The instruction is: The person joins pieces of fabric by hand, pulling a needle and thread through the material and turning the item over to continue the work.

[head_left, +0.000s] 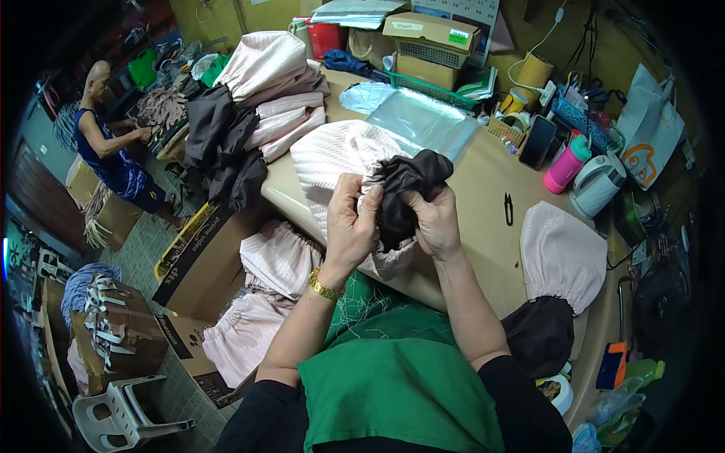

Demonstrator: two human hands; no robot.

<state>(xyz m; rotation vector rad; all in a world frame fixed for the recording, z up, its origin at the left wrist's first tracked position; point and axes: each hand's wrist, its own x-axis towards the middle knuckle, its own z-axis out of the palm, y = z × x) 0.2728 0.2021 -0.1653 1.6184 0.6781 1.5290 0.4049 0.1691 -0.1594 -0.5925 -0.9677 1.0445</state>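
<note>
My left hand is closed on a gathered seam of a sewn cloth piece, pinching it where pale pink textured fabric meets black fabric. On the black part, my right hand is closed too, thumb uppermost. The two hands are close together above the near edge of the table, with the pink part bulging out to the left. Small black thread snips lie on the table to the right. Beyond them rests a similar piece, its pink part gathered above a black part.
Pink and black cloth pieces are heaped at the table's far left. An open cardboard box with pink cloth stands left of me. Clear plastic sheets, a phone, a pink bottle and a kettle sit farther back. Another person works at left.
</note>
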